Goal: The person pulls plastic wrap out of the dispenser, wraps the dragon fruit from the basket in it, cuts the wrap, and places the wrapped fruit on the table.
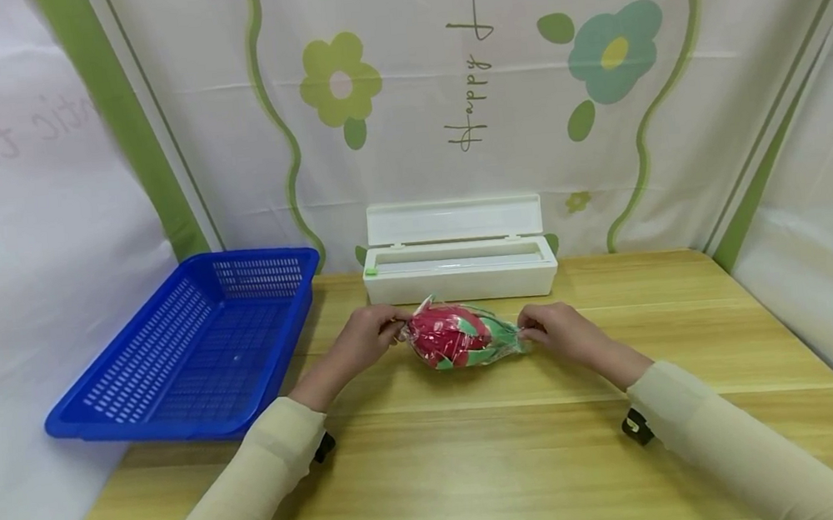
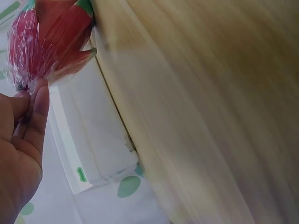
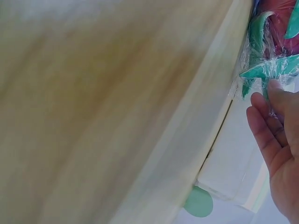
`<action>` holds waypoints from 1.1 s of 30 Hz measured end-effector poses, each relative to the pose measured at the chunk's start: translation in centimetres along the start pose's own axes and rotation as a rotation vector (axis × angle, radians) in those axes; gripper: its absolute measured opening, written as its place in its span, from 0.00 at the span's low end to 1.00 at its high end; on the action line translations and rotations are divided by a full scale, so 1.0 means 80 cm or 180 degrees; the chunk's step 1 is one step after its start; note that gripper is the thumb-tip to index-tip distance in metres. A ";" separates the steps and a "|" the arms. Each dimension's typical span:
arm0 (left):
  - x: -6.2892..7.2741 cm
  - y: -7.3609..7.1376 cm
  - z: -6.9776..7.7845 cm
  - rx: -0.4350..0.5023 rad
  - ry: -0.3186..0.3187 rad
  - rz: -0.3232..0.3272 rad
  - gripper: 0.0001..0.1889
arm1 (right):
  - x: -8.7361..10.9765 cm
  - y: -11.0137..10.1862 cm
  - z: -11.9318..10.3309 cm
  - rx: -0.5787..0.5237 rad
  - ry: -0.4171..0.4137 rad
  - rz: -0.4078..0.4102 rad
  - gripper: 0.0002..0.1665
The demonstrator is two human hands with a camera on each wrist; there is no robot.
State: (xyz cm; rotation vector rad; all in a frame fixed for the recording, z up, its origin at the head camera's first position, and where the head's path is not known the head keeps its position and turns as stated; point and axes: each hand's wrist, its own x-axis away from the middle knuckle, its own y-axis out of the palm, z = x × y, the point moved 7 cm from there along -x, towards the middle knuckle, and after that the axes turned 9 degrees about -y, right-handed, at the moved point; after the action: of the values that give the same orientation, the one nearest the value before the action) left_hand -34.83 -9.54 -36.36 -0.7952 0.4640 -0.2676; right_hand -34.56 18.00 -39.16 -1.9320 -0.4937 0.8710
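A red dragon fruit [image 1: 448,336] with green scales, wrapped in clear plastic film, lies sideways between the two hands over the wooden table. My left hand [image 1: 366,338] pinches the gathered film at the red end; in the left wrist view the left hand [image 2: 23,140] has thumb and fingers closed on that twist. At the green-tipped end my right hand [image 1: 561,331] pinches the other gathered film, and the right wrist view shows the right hand [image 3: 280,126] with thumb against a finger there. Behind the fruit stands a white film dispenser box [image 1: 461,283], its lid raised.
A blue perforated plastic basket [image 1: 294,322] stands at the left, its far side near the curtain. The wooden table [image 1: 497,470] runs in front of the hands. Printed fabric [image 1: 415,168] hangs behind and at both sides. A small green piece [image 1: 371,272] sits at the dispenser's left end.
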 end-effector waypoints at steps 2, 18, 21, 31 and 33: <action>0.000 -0.001 0.002 -0.0078 0.0012 0.0071 0.09 | -0.001 0.000 0.000 0.0010 -0.0015 -0.0001 0.05; 0.012 -0.006 0.027 -0.0598 0.0157 0.0365 0.15 | 0.005 -0.011 -0.017 0.0238 -0.0182 -0.0066 0.08; 0.014 -0.006 0.031 -0.0737 0.0215 0.0444 0.14 | 0.005 -0.012 -0.021 0.0327 -0.0368 -0.0017 0.11; 0.024 0.002 0.053 -0.1423 0.0877 0.0595 0.16 | 0.005 -0.010 -0.027 0.0468 -0.0582 0.0091 0.13; 0.027 0.007 0.057 -0.1626 0.1052 0.0590 0.18 | 0.004 -0.008 -0.026 0.0484 -0.0530 0.0015 0.16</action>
State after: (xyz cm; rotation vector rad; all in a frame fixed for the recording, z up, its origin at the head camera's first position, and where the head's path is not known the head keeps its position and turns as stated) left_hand -30.67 -7.20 -34.64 -1.2033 0.9352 -0.1049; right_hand -32.83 17.28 -38.08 -1.7318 -0.5057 1.0479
